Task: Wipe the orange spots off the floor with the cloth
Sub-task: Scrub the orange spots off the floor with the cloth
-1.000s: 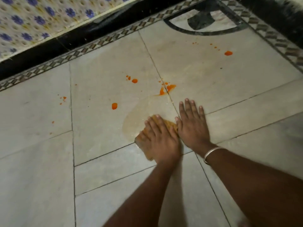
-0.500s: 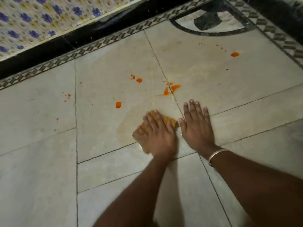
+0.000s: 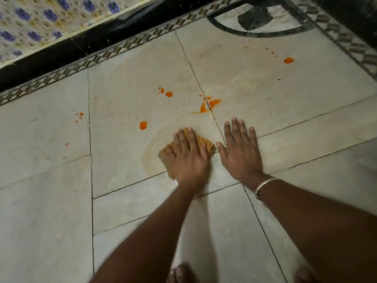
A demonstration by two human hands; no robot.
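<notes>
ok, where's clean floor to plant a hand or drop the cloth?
Free: the big tile left of the left forearm, and the tiles right of the right hand. Crowded: ahead of the cloth under the left hand, with the round spot, the smear on the joint, and a speckle cluster further left.

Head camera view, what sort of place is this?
Probably a room in a home: a pale tiled floor with a patterned inlay border along its edge, and a flower-print fabric, perhaps bedding, at top left.
</notes>
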